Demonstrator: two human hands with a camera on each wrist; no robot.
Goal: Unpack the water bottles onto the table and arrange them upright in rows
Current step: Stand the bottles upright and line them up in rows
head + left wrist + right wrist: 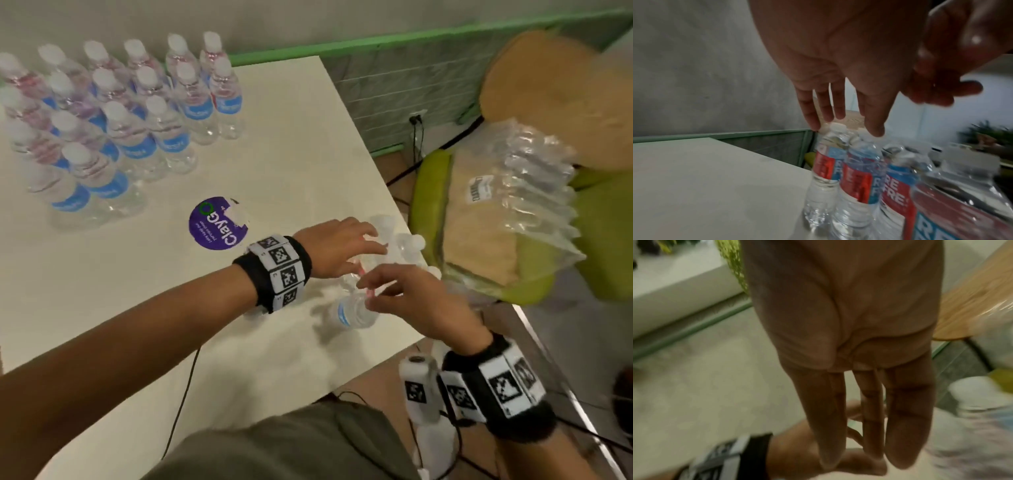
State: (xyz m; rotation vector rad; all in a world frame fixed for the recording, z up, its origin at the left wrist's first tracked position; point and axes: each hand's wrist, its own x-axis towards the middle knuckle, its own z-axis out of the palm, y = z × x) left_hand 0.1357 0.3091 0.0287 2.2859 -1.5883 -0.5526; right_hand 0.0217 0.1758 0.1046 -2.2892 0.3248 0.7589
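Several clear water bottles (130,137) with blue and red labels stand upright in rows at the far left of the white table (102,291). A second small group of bottles (404,246) stands at the table's right edge; the left wrist view shows this group (857,181) close up, white caps upward. My left hand (342,246) hovers over the group with straight, spread fingers (873,126), fingertips near the caps. My right hand (411,294) reaches in from the right with straight fingers (900,426), above a bottle (352,313) near the front of the group. Neither hand grips anything.
A round purple sticker (215,222) lies mid-table. Right of the table stands a green chair (599,222) with a beige cushion and crumpled clear plastic wrap (537,192). A round wooden stool (561,96) stands behind it. Cables run over the floor.
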